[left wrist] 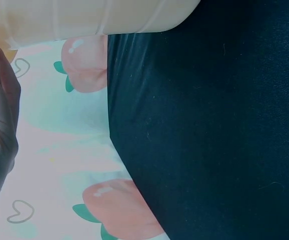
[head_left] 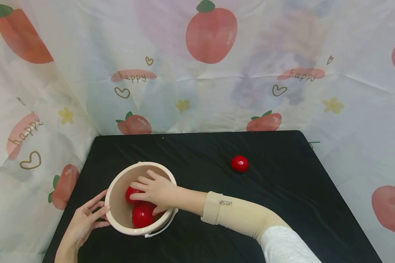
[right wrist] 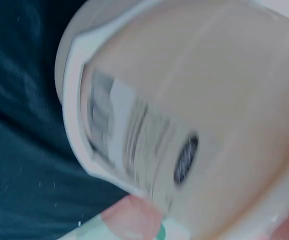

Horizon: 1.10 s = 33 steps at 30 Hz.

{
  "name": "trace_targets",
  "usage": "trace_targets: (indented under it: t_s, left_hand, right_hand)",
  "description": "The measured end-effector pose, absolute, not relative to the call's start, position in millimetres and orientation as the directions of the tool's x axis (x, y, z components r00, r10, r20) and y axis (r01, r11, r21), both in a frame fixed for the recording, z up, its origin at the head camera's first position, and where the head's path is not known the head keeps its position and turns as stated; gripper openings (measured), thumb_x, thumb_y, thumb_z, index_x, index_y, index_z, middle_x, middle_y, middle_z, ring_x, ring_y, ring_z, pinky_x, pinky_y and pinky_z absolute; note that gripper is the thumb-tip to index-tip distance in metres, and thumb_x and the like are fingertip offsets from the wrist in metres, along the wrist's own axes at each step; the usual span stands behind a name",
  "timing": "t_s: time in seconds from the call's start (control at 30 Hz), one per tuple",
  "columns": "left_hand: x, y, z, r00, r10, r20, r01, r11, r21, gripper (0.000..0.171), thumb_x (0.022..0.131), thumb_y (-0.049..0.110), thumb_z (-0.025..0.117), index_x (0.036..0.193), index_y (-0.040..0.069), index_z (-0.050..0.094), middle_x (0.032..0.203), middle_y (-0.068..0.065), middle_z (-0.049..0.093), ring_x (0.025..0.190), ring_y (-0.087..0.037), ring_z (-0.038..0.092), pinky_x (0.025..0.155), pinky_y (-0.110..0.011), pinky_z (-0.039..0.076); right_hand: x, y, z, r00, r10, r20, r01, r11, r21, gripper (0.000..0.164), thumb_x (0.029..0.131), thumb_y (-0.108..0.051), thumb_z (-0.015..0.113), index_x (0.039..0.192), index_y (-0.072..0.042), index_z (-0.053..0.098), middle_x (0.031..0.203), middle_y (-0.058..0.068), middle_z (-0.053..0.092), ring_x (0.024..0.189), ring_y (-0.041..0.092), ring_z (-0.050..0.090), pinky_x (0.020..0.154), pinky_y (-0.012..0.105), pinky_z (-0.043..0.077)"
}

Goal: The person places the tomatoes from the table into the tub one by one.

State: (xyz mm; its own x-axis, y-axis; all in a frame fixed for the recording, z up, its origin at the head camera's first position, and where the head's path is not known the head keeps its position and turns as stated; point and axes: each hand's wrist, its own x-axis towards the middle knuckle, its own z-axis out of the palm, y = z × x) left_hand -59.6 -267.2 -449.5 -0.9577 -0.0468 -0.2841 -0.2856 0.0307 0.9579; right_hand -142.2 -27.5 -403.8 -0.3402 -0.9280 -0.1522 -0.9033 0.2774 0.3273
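A cream bucket (head_left: 113,182) stands at the left of the black table, its mouth facing up. My left hand (head_left: 85,219) holds it by the left side, with fingertips at the rim. Inside lie two glossy red balls (head_left: 143,216), one partly covered by my right hand (head_left: 156,190). That hand reaches in over the right rim, its fingers spread above the balls and its thumb beside the lower one. In the right wrist view, the bucket's outer wall (right wrist: 199,75) carries a printed label (right wrist: 139,130), framed by the white handle (right wrist: 73,110).
Another red ball (head_left: 240,164) lies on the black table cover (head_left: 210,153), right of the bucket. A fruit-printed curtain (head_left: 171,44) hangs behind the table and along its sides.
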Motion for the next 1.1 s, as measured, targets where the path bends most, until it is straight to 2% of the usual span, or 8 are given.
trace_targets:
  t_s: [0.1,0.27,0.5,0.63,0.77,0.97,1.1]
  left_hand:
    - [-59.5,-267.2,-450.1,-0.960,-0.044,-0.277,-0.278,0.021,0.960,0.045,0.086,0.005,0.061,0.124,0.027,0.052,0.084,0.001,0.061,0.063,-0.016,0.063,0.061,-0.038,0.057]
    - [-59.2,-267.2,-450.8,-0.960,-0.036,-0.277,-0.277,0.012,0.961,0.046,0.086,0.004,0.061,0.124,0.029,0.052,0.084,0.001,0.061,0.063,-0.015,0.063,0.061,-0.038,0.057]
    - [-59.1,-267.6,-451.3,-0.962,-0.035,-0.271,-0.271,0.002,0.963,0.045,0.087,0.003,0.060,0.121,0.031,0.054,0.084,0.001,0.061,0.063,-0.015,0.063,0.060,-0.038,0.057]
    - [-59.5,-267.3,-451.4,-0.965,-0.029,-0.261,-0.261,0.005,0.965,0.045,0.087,0.003,0.060,0.122,0.030,0.054,0.084,0.001,0.061,0.064,-0.015,0.063,0.061,-0.038,0.057]
    - [-59.9,-267.5,-451.3,-0.966,-0.026,-0.257,-0.257,0.005,0.966,0.046,0.087,0.004,0.060,0.125,0.027,0.053,0.084,0.001,0.061,0.064,-0.015,0.063,0.061,-0.037,0.057]
    - [-60.2,-268.4,-451.1,-0.966,-0.020,-0.258,-0.258,0.020,0.966,0.050,0.087,0.005,0.060,0.133,0.018,0.046,0.086,0.001,0.062,0.066,-0.015,0.064,0.062,-0.037,0.057]
    - [-59.9,-268.8,-451.2,-0.968,-0.016,-0.252,-0.252,0.017,0.968,0.050,0.087,0.004,0.060,0.133,0.017,0.046,0.086,0.001,0.062,0.066,-0.015,0.064,0.062,-0.037,0.057]
  right_hand:
    - [-150.2,-9.2,-394.2,-0.380,-0.922,-0.074,-0.892,0.344,0.292,0.079,0.071,-0.061,0.065,0.137,-0.032,0.034,0.142,-0.002,0.029,0.128,0.018,0.025,0.105,0.041,0.025]
    - [-166.4,33.5,-387.9,-0.484,-0.871,0.081,-0.844,0.489,0.219,0.070,0.075,-0.061,0.061,0.134,-0.029,0.041,0.139,0.000,0.034,0.124,0.019,0.029,0.102,0.043,0.025]
    - [-188.5,105.0,-394.9,-0.687,-0.697,0.205,-0.705,0.708,0.044,0.066,0.080,-0.059,0.057,0.133,-0.024,0.042,0.139,0.007,0.035,0.124,0.024,0.033,0.101,0.050,0.025]
    - [-199.6,146.4,-411.4,-0.805,-0.562,0.191,-0.574,0.819,-0.007,0.066,0.081,-0.058,0.057,0.134,-0.022,0.039,0.138,0.009,0.034,0.123,0.028,0.033,0.099,0.054,0.025]
    - [-206.6,182.0,-435.4,-0.886,-0.443,0.136,-0.452,0.891,-0.042,0.069,0.080,-0.055,0.061,0.135,-0.021,0.037,0.138,0.011,0.031,0.123,0.031,0.032,0.096,0.056,0.024]
    - [-212.5,220.8,-473.4,-0.958,-0.280,0.056,-0.285,0.951,-0.123,0.074,0.076,-0.050,0.067,0.134,-0.018,0.036,0.136,0.015,0.032,0.122,0.035,0.030,0.097,0.059,0.021]
    - [-213.9,239.6,-492.8,-0.983,-0.183,0.010,-0.181,0.965,-0.189,0.076,0.075,-0.047,0.069,0.135,-0.015,0.034,0.134,0.018,0.032,0.120,0.038,0.029,0.096,0.061,0.020]
